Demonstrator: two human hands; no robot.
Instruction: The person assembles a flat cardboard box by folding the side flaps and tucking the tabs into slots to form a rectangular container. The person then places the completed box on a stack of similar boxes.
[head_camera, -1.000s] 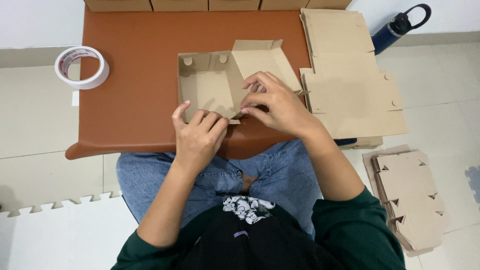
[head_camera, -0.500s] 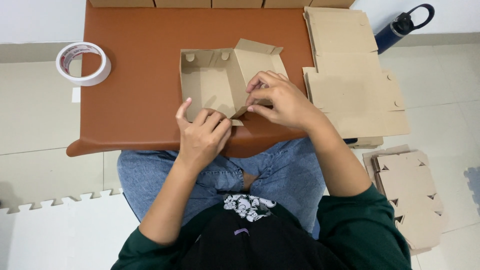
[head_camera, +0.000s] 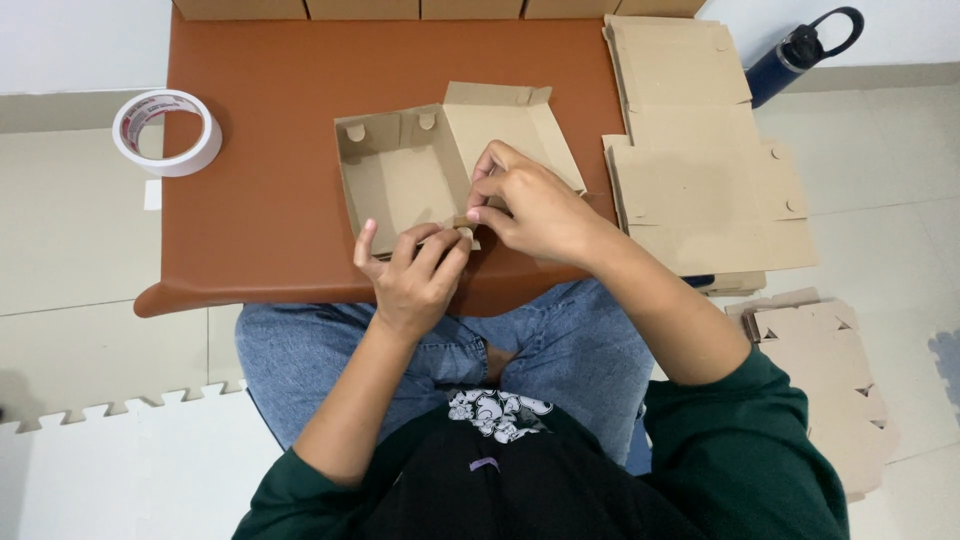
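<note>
A half-folded brown cardboard box (head_camera: 400, 170) lies on the brown table (head_camera: 260, 160), its walls up on the left and far sides and its lid flap (head_camera: 510, 125) open to the right. My left hand (head_camera: 410, 275) pinches the box's near wall at the front edge. My right hand (head_camera: 530, 205) grips the same near corner, fingertips on a small cardboard tab beside the left thumb. The corner itself is hidden under my fingers.
A roll of white tape (head_camera: 167, 132) rests at the table's left edge. Flat cardboard blanks (head_camera: 700, 170) are stacked on the right of the table, more blanks (head_camera: 820, 370) lie on the floor. A dark blue bottle (head_camera: 795, 55) stands far right. Cardboard boxes (head_camera: 400, 8) line the far edge.
The lid flap has swung up and to the right. Both hands have closed in on the box's near right corner, the right hand sliding down from the flap fold.
</note>
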